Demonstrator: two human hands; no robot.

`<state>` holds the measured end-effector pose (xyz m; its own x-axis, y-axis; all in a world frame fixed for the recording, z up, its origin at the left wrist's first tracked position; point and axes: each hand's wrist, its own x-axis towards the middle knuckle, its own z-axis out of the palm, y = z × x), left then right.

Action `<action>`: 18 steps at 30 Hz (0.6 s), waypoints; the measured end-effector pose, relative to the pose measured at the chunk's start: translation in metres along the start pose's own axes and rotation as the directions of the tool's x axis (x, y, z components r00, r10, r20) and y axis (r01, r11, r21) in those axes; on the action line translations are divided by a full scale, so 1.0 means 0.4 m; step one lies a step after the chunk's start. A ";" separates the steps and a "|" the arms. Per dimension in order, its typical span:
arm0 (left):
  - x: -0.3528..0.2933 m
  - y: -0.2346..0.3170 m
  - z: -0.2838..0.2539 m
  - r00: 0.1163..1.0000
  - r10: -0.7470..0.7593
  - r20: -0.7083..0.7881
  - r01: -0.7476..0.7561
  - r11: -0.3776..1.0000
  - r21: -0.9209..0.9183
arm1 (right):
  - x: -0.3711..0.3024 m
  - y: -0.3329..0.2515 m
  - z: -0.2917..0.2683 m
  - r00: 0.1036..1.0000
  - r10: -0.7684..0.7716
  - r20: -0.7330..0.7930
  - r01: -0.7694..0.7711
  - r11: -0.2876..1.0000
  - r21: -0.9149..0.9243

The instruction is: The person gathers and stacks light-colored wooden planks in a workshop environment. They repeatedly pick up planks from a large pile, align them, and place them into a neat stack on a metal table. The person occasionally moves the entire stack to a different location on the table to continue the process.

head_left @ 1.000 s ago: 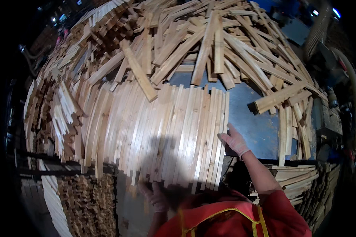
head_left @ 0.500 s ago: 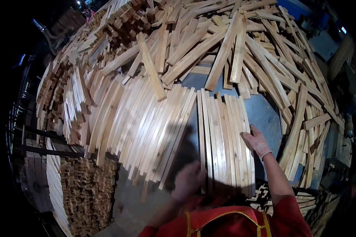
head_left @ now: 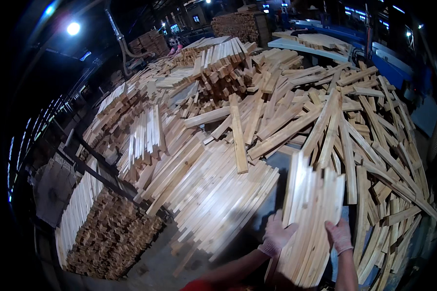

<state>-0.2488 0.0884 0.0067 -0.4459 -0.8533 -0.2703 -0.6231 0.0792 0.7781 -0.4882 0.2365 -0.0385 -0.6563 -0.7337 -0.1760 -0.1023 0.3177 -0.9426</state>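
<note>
A bundle of pale wooden strips [head_left: 310, 218], lying side by side, is squeezed between my two gloved hands. My left hand [head_left: 278, 235] presses on its left side, with the thumb over the top face. On the right side my right hand [head_left: 340, 234] grips it, thumb also on top; the fingers beneath are hidden. The bundle looks raised at its far end and slightly blurred. Just left of it lies a wide row of similar strips [head_left: 223, 194], set edge to edge, with one loose strip [head_left: 238, 136] resting across its far end.
A heap of jumbled wooden strips [head_left: 374, 140] spreads across the far and right side. At lower left, a tall stack [head_left: 111, 237] stands beside a dark rail [head_left: 97, 169]. More stacked wood [head_left: 240, 26] and blue machinery [head_left: 388, 60] are in the background.
The view has tilted up, showing more of the hall. My left hand has come onto the bundle's left side, and the bundle has been lifted and angled between both hands.
</note>
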 end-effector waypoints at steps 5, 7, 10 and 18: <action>-0.013 0.213 -0.180 0.729 0.531 -0.431 -0.615 0.786 -0.071 | -0.091 -0.407 -0.056 0.912 -0.325 -0.251 0.374 0.910 0.178; -0.024 0.261 -0.241 0.500 0.683 -0.532 -0.784 0.618 0.056 | -0.133 -0.477 -0.078 0.881 -0.360 -0.306 0.453 0.829 0.328; 0.030 0.148 -0.241 0.348 0.823 -0.448 -0.880 0.452 0.147 | -0.182 -0.447 -0.065 0.844 -0.481 -0.237 0.472 0.876 -0.097; 0.087 -0.401 -0.196 0.730 0.634 0.253 -0.656 0.755 0.001 | -0.401 -0.003 0.208 0.999 -0.025 0.022 0.007 0.798 0.603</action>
<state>-0.1140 0.0057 -0.0831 -0.8837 -0.4424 0.1526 -0.1787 0.6203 0.7637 -0.3207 0.3039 -0.0326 -0.6373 -0.7542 -0.1586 0.3648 -0.1140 -0.9241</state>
